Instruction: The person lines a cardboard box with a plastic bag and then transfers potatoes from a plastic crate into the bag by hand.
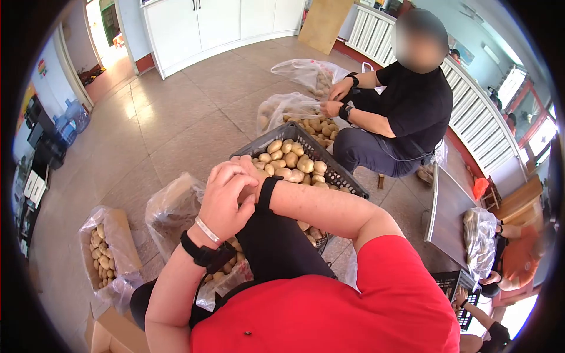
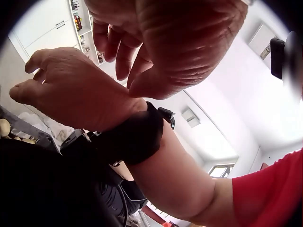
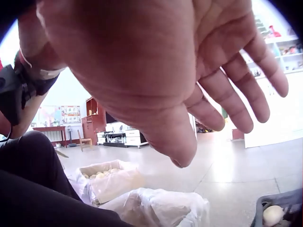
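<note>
In the head view my left hand (image 1: 226, 191) is over the back of my right hand (image 1: 252, 169), its fingers bent loosely. The left wrist view shows my left hand (image 2: 184, 47) close by the right wrist, its thumb at the skin just before the black wrist strap (image 2: 137, 135). My right hand (image 3: 227, 61) has its fingers spread and its palm bare in the right wrist view. Neither hand holds an object. Just beyond them stands a black plastic crate (image 1: 350, 179) full of potatoes (image 1: 291, 159), partly hidden by my right forearm.
A lined box of potatoes (image 1: 120, 226) stands at left beside a plastic-lined container (image 1: 168, 206). An open cardboard box (image 1: 120, 329) is at lower left. Another person (image 1: 412, 100) sits across by bags of potatoes (image 1: 321, 126). More people handle a crate (image 1: 462, 306) at lower right.
</note>
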`<state>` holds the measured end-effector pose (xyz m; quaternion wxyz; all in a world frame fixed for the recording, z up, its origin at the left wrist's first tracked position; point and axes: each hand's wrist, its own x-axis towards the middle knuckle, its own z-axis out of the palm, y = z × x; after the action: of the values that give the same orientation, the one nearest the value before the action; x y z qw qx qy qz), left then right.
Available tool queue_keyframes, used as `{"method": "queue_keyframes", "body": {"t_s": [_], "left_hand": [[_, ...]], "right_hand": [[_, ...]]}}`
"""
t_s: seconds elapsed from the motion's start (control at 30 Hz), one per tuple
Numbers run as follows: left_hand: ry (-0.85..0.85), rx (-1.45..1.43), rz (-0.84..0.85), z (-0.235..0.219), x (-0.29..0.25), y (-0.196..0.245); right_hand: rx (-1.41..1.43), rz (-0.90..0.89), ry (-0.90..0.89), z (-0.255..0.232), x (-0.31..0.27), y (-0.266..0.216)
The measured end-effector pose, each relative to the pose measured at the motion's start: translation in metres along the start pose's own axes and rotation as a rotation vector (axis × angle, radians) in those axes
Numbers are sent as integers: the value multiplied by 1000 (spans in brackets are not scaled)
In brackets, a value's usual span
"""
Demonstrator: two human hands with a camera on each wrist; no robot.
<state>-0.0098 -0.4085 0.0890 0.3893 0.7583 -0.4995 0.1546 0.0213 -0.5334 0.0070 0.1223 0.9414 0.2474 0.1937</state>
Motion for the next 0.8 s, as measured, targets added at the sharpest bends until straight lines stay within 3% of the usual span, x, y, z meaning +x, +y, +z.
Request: {"method": "queue_keyframes", "body": {"t_s": [0.07,0.17,0.43,0.53,0.67,0.8], "left_hand": [[40,30,7,3,-1,-2],[65,62,-50,11,-6,-9],[214,195,-173,28,-1,-6],[289,321,-230,30,-13,-29],[35,334,-478,16,-26,-51],[-55,310,-657,-5,-48,-64]], "right_hand": [[16,161,-191,2,7,-3],[145,162,-206,0,14,6],[12,143,-401,26,5,23],[17,-11,-405,37,37,18],[-136,55,-540,46,50,5],[-202,-167,-543,66,100,-20]]}}
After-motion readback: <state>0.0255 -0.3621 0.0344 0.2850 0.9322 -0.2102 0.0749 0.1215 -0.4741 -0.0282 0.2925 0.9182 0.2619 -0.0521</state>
